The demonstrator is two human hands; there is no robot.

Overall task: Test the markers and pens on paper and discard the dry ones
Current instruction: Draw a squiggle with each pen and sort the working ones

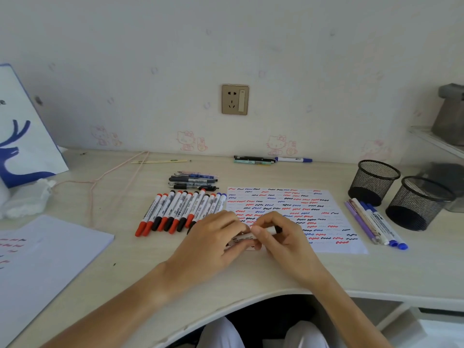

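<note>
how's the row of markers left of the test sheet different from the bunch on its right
The left row is much bigger, about a dozen markers, mostly red and black caps with a couple of blue; the right bunch is only a few, blue-capped markers plus purple pens. The left row's near ends point toward the person's left, the right bunch's toward the right. Both lie flat, side by side, beside the sheet.

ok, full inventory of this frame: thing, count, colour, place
test sheet: one, white with red, blue, black squiggles, desk centre
row of markers: about twelve, red, black, blue caps, left of sheet
pens: several, dark and blue, behind the row
mesh cups: two, black, right
pens by cups: about four, purple and blue
pens at wall: about three
paper stack: white, left
wall socket: one, tan
held marker: one, white
left hand, right hand: both grip held marker
</note>
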